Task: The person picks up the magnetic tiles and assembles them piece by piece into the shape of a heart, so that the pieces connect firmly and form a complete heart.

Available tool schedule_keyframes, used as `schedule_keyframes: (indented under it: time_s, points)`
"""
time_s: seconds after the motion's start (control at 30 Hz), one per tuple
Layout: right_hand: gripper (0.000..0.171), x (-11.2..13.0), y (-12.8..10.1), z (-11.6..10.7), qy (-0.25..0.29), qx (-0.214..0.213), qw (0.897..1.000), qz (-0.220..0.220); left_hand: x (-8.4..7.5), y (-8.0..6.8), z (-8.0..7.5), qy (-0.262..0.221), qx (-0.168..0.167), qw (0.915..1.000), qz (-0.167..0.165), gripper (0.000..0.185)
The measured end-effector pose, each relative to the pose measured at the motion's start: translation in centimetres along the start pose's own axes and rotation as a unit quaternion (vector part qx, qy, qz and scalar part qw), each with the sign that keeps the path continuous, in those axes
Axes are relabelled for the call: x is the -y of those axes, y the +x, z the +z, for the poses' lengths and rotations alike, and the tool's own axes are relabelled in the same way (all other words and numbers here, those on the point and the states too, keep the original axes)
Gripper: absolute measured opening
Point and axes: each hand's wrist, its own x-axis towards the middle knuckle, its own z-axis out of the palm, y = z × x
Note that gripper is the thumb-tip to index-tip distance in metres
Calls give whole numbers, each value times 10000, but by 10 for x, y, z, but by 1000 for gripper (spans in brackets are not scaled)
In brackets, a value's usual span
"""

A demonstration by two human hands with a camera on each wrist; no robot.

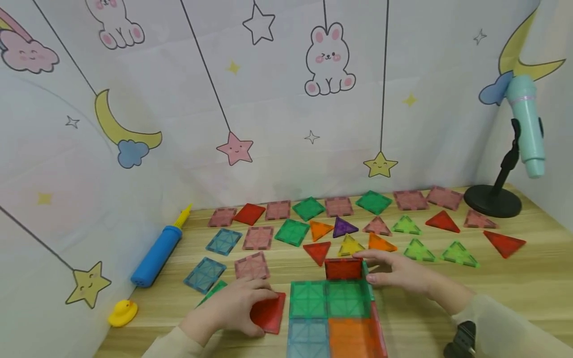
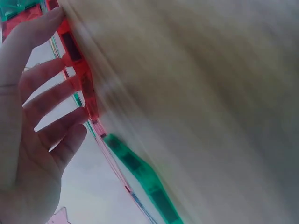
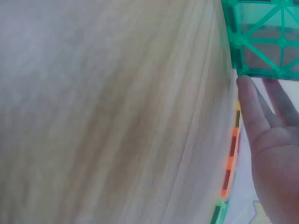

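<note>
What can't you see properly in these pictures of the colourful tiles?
- Head view: the left hand covers part of the red square tile, so its grip is unclear.
- Head view: the bottom edge cuts off the orange tile and the light blue tile.
- Head view: the right hand hides the green upright tile behind its fingers.
- Left wrist view: motion blur smears the tabletop.
- Right wrist view: the tabletop is blurred; the green tile is cut off.

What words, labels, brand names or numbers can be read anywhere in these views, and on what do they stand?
None: no readable text in any view.
Backdrop: only drawings (rabbits, stars, moons, clouds), no letters or numbers.
Magnetic tiles: plain colours, no markings.
Blue pump, yellow duck and toy microphone: no label visible.
Both wrist views are too blurred to show any print.
</note>
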Motion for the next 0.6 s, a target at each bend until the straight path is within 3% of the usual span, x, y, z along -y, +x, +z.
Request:
schedule_keyframes:
  time_s: [0.23,0.37,0.6]
  points:
    - [50,-1,0,-1,164,55,9998,94,-3,-1,-10,-602,-106,9979,-209,41]
    - [50,-1,0,-2,145,54,9998,99,-4,-1,-17,-986,-680,9928,-85,23]
    - [51,0,-1,-3,115,76,9999,40,-3,13,-20,-367,-1721,9844,36,21]
